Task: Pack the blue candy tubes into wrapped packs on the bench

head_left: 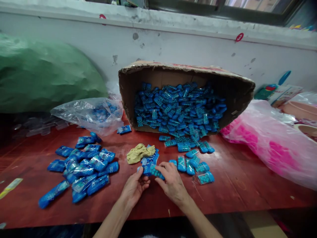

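Table (247, 185): wood, red-brown finish, semi-gloss, scuffed, pale scratches and grain streaks visible.
Box (138, 71): brown corrugated cardboard, matt, edges frayed and rough.
Blue packets (178, 112) in box: clear plastic blister over blue backing, glossy, small highlights.
Filled bags (84, 168) on left of table: thin transparent plastic film, shiny, wrinkled, over blue contents.
Packet (156, 171) under both the left hand (133, 188) and the right hand (172, 183): same glossy blister plastic.
Rag (140, 152): yellow cloth, matt, crumpled.
Clear sack (91, 112): soft plastic film, creased, reflective.
Pink sack (272, 142): translucent film, glossy.
Green bale (44, 76): plastic sheeting, dull sheen, wrinkled.
Wall (188, 49): painted, matt, chipped.
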A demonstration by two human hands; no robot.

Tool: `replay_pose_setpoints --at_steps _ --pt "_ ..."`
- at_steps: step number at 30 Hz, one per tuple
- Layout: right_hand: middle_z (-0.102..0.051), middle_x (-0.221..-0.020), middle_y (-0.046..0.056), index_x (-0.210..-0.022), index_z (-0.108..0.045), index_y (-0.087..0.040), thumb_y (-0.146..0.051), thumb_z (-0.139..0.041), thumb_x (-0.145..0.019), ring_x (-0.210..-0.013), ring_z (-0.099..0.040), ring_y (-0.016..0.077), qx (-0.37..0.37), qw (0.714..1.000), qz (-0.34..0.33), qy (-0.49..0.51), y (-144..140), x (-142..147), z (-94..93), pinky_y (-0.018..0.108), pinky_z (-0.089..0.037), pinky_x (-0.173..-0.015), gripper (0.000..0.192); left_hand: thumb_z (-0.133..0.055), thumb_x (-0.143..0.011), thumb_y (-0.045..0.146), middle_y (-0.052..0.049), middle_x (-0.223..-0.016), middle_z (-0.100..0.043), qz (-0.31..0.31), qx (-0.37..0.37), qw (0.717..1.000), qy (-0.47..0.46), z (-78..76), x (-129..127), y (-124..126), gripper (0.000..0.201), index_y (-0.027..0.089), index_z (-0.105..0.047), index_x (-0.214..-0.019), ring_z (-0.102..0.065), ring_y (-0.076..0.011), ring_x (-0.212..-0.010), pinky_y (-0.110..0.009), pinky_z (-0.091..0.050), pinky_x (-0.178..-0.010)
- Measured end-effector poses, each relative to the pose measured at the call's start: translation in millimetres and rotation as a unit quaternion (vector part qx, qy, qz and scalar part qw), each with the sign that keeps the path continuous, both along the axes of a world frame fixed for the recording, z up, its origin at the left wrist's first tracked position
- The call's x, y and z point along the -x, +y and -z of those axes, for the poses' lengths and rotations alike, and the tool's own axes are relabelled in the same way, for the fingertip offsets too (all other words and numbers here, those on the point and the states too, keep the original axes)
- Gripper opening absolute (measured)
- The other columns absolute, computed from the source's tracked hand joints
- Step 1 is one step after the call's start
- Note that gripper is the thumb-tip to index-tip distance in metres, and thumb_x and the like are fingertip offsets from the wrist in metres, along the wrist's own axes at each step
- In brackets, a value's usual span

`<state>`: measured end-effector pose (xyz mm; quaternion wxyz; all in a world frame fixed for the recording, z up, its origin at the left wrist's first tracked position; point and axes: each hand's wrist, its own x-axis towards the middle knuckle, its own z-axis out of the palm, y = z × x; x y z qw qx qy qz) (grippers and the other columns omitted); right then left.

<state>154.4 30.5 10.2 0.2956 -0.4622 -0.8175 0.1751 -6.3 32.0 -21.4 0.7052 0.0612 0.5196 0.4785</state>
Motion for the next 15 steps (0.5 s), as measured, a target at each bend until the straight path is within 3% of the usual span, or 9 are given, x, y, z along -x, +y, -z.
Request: replay_pose_setpoints --at_steps 6,12,15 --pt "-0.056 -0.103 0.005 -0.109 -0.056 -0.024 -0.014 -0.061 -0.074 -0.094 -0.046 0.0222 0.031 0.999 -0.043 -0.003 2 -3 -3.0 0.038 -0.04 -0.084 0.036 -0.064 -0.07 0.031 -0.001 -0.047 -0.059 0.014 -0.041 0.999 0.016 -2.3 4 0 0.021 0.012 -0.056 -0.065 -0.057 -0.0113 -0.045 -0.02 -0.047 -0.042" --pt "-0.055 -0.104 0.003 -0.111 -0.053 -0.026 -0.011 -0.058 -0.075 -0.097 -0.052 0.018 0.134 0.982 -0.057 0.12 2 -4 3.4 0.032 -0.043 -0.086 0.04 -0.071 -0.06 0.036 -0.003 -0.057 -0.065 0.017 -0.101 0.992 0.073 -6.4 -1 -2 0.03 0.011 -0.06 -0.073 -0.06 -0.0138 -0.05 -0.022 -0.048 -0.047" --pt "-0.053 -0.109 0.006 -0.118 -0.048 -0.025 -0.009 -0.055 -0.075 -0.102 -0.051 0.0205 0.092 0.988 -0.016 0.122 -3 5 18.3 0.035 -0.043 -0.089 0.046 -0.07 -0.062 0.037 -0.005 -0.063 -0.067 0.029 -0.091 0.994 0.043 -8.9 -5 -3 0.031 0.012 -0.06 -0.077 -0.062 -0.0155 -0.056 -0.025 -0.05 -0.053"
